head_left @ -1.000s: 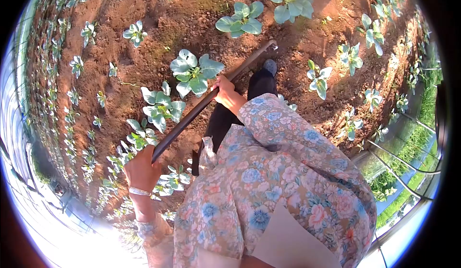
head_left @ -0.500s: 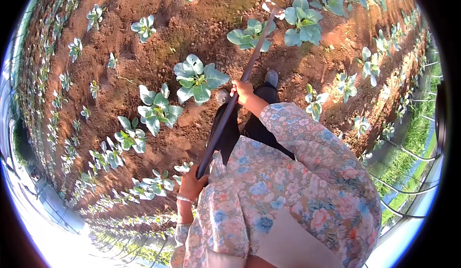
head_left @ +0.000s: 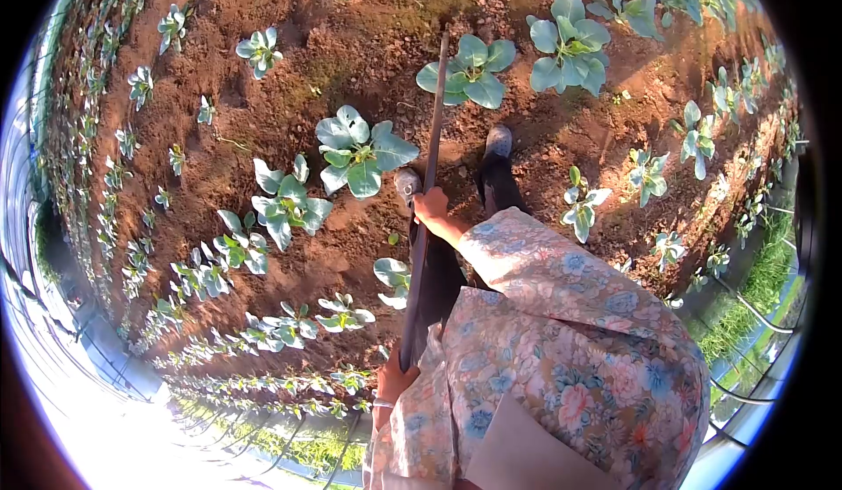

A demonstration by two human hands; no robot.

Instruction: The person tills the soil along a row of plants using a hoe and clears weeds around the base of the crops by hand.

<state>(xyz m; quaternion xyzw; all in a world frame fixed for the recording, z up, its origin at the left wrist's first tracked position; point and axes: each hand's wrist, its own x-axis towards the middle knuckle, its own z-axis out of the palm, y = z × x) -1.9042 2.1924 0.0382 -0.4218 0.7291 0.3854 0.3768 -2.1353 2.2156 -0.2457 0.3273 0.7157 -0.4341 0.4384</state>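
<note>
Here the long hoe handle [head_left: 427, 192] runs from the person's body out to the soil, its far end just beside a cabbage seedling [head_left: 468, 71] — a swing drifting sideways could cut those leaves. The right hand [head_left: 431, 207] is closed around the handle mid-shaft, the left hand [head_left: 392, 379] closed near its end. Another seedling [head_left: 358, 148] crowds the left side, and two shoes [head_left: 496, 142] stand close to the shaft.

The person wears a loose, long-sleeved floral blouse [head_left: 561, 350], pale beige printed with pink and blue blossoms, filling the frame toward five o'clock. A plain cream panel [head_left: 526, 450], smooth and unprinted, lies against the blouse at six o'clock. A thin silvery bracelet [head_left: 381, 404] circles the left wrist near seven o'clock. Dark trousers [head_left: 495, 193] run up toward twelve o'clock, ending in grey shoes [head_left: 498, 139], one toe at eleven o'clock of the other.
</note>
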